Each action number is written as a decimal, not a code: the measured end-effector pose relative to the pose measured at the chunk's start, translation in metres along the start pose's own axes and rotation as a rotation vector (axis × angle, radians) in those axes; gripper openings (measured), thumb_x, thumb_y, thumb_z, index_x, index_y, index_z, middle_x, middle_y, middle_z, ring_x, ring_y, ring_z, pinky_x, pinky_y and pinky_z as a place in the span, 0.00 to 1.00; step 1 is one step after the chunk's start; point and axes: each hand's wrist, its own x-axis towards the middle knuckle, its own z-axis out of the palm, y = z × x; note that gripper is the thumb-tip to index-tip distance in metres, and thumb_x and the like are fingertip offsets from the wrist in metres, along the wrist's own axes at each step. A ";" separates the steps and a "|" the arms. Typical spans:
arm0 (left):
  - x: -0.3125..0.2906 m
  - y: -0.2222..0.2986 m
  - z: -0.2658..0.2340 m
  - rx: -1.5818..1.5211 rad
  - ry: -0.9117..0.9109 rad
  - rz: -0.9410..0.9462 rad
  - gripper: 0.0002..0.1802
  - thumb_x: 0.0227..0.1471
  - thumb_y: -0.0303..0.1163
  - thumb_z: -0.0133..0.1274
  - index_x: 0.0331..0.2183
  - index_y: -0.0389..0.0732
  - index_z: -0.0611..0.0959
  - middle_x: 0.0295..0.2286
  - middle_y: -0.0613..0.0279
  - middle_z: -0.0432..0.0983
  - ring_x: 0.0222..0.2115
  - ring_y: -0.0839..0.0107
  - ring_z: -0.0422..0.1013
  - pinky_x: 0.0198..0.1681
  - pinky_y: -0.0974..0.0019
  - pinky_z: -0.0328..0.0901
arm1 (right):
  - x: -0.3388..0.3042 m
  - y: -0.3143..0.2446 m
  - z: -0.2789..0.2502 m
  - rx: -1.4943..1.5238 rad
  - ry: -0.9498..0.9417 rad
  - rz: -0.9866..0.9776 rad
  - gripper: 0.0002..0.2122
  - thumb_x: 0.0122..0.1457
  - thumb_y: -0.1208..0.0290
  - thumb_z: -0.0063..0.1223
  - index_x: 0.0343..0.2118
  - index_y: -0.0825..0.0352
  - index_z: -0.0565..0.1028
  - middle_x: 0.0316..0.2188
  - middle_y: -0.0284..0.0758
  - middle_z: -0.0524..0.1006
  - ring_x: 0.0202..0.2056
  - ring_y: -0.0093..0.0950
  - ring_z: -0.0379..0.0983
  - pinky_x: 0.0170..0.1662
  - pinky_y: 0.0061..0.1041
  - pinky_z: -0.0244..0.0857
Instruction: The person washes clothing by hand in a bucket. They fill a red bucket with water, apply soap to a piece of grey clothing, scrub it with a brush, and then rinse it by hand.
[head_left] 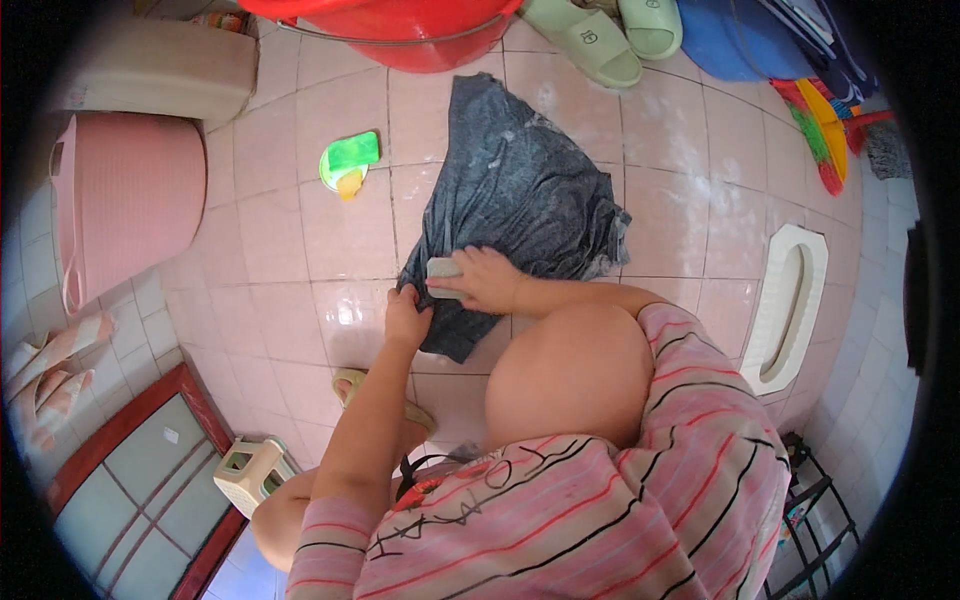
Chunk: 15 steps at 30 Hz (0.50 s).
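A dark grey wet garment (515, 170) is spread flat on the pink floor tiles, with whitish suds along its edges. Near its lower left part, my right hand (488, 280) is closed around a pale grey block (444, 277) pressed onto the cloth. Whether the block is a scrubbing brush or a bar of soap, I cannot tell. Just left of it, my left hand (405, 318) grips the garment's left edge, fingers bunched on the fabric. To the upper left, a green sponge-like block (354, 151) and a small yellow piece (349, 185) rest on a round white dish.
A red bucket (420, 45) stands beyond the garment, beside pale green slippers (590, 45) and a blue tub (740, 45). A pink basket (130, 200) is at the left. On the right are a squat toilet (787, 310) and a colourful broom (815, 135). A small stool (250, 472) stands lower left.
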 end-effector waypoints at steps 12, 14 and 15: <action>-0.015 0.004 -0.005 -0.251 0.182 -0.132 0.21 0.40 0.41 0.64 0.19 0.35 0.72 0.16 0.57 0.67 0.18 0.66 0.61 0.24 0.62 0.61 | 0.031 0.044 -0.037 0.112 0.438 0.392 0.23 0.40 0.63 0.60 0.45 0.47 0.74 0.36 0.42 0.72 0.38 0.39 0.70 0.41 0.37 0.67; -0.018 0.009 -0.002 -0.260 0.154 -0.143 0.21 0.41 0.40 0.63 0.18 0.34 0.73 0.15 0.54 0.68 0.17 0.63 0.63 0.24 0.62 0.61 | 0.026 -0.007 0.017 0.182 0.186 0.037 0.24 0.42 0.59 0.61 0.47 0.45 0.73 0.40 0.41 0.72 0.44 0.40 0.68 0.47 0.34 0.65; -0.024 -0.006 0.001 -0.161 0.151 -0.064 0.20 0.42 0.39 0.62 0.18 0.33 0.73 0.16 0.51 0.68 0.17 0.61 0.64 0.24 0.61 0.61 | 0.029 -0.002 0.018 0.141 0.152 -0.021 0.24 0.44 0.58 0.59 0.48 0.45 0.72 0.41 0.42 0.72 0.46 0.40 0.68 0.48 0.35 0.64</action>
